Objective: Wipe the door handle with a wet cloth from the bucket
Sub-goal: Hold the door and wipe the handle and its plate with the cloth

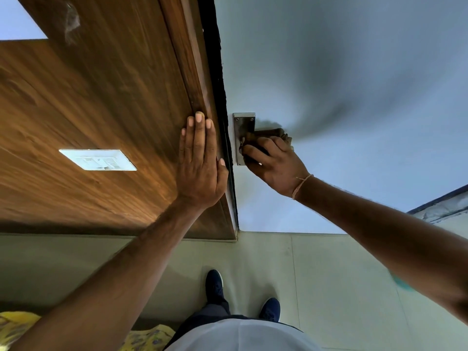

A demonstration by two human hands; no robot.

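Note:
A steel door handle plate (243, 124) is fixed to the pale door (329, 84) just right of the door's edge. My right hand (274, 165) is closed around a dark brown cloth (272, 134) and presses it over the lever, which the cloth and my fingers hide. My left hand (200, 163) lies flat with fingers spread on the wooden panel (101, 97) beside the door frame, holding nothing. No bucket is in view.
A white switch plate (97, 159) is set in the wooden panel at left. Below lie pale floor tiles (329, 274) with my dark blue shoes (215, 285). Yellow patterned fabric (17, 323) shows at the bottom left. A teal patch (401, 283) peeks from behind my right forearm.

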